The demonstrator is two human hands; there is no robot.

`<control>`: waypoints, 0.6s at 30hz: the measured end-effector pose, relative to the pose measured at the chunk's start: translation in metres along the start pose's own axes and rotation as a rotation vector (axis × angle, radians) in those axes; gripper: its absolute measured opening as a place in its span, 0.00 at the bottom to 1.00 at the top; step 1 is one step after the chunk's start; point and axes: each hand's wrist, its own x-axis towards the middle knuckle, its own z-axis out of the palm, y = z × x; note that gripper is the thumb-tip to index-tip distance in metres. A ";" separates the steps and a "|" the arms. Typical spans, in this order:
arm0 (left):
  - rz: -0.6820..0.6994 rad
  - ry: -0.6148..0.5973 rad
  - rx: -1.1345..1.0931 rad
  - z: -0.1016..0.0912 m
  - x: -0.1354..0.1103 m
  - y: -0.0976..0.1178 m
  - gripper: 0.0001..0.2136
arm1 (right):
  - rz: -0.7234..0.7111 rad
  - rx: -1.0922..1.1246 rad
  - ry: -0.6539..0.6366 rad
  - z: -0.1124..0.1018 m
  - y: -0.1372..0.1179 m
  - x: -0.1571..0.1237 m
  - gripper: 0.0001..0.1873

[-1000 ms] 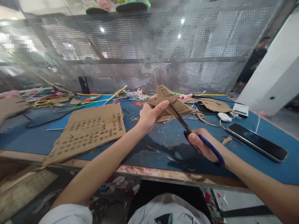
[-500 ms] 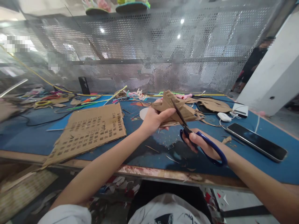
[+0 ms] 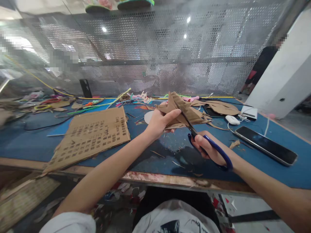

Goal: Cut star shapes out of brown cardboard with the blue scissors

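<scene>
My left hand (image 3: 161,121) grips a folded, ragged piece of brown cardboard (image 3: 191,111) above the blue tabletop, thumb on top and fingers underneath. In my right hand (image 3: 207,147) is a pair of scissors (image 3: 220,153) with dark blue handles. Their dark blades point up and to the left and lie across the cardboard; part of the cardboard stands up as a pointed flap beside them. A white rounded piece (image 3: 149,117) shows just left of my left hand. The fingers under the cardboard are mostly hidden.
A large printed cardboard sheet (image 3: 97,136) lies on the left of the blue table (image 3: 145,158). On the right are a phone (image 3: 266,145), a white earbud case (image 3: 232,120) and a white box (image 3: 249,113). Pipe cleaners and scraps line the back before a perforated metal screen (image 3: 145,58).
The scissor handles have drawn slightly closer together, and the blades lie nearer each other on the cardboard. My left hand keeps its hold. The view has shifted a little.
</scene>
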 end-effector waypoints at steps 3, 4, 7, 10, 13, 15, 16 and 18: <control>-0.004 0.007 -0.001 0.000 0.002 0.000 0.19 | 0.029 0.009 0.015 0.001 -0.002 0.001 0.34; 0.001 0.021 -0.001 0.000 0.003 -0.001 0.19 | 0.041 0.019 0.013 0.002 -0.002 0.002 0.34; 0.033 0.030 -0.031 0.002 0.005 -0.002 0.19 | 0.093 0.095 0.041 0.004 -0.004 0.004 0.35; 0.063 -0.016 -0.092 0.006 0.005 -0.004 0.19 | 0.136 0.189 0.106 0.007 -0.003 0.006 0.35; 0.074 -0.039 -0.091 0.009 0.003 -0.006 0.18 | 0.127 0.193 0.073 0.006 0.000 0.008 0.34; 0.096 -0.037 -0.077 0.008 0.004 -0.006 0.18 | 0.085 0.175 0.017 0.003 0.001 0.008 0.34; 0.120 -0.018 -0.079 0.007 0.005 -0.005 0.18 | 0.060 0.166 -0.007 0.000 0.002 0.007 0.34; 0.187 0.058 -0.105 0.001 0.008 0.002 0.17 | 0.024 0.135 -0.039 -0.007 0.002 0.002 0.33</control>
